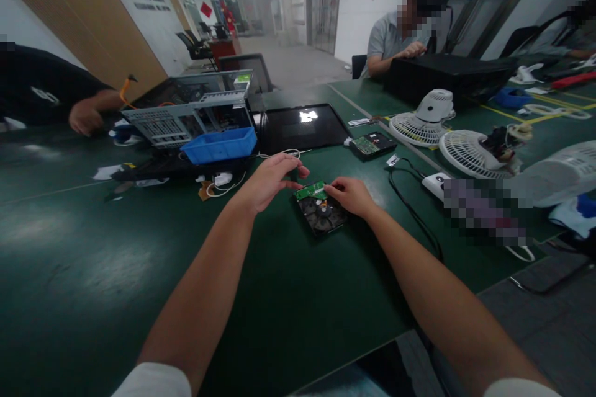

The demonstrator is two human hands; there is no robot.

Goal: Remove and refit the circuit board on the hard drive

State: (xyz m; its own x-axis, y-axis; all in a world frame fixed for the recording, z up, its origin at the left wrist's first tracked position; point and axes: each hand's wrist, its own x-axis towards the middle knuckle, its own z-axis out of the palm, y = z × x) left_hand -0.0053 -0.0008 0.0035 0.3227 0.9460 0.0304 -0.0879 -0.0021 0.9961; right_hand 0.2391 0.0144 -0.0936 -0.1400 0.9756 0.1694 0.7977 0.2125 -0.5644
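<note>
A hard drive lies on the green table in front of me, its green circuit board showing along the far edge. My right hand has thumb and fingers closed on the drive's far right corner. At the far left corner, my left hand is held over the table with its fingers apart. One of its fingertips reaches the circuit board's edge; whether it touches, I cannot tell. Beyond my right hand lies another hard drive with its board facing up.
A blue bin stands before an opened computer case, beside a dark flat screen. White fan parts and a power strip with a black cable sit right. One person works across the table; another's hand is left.
</note>
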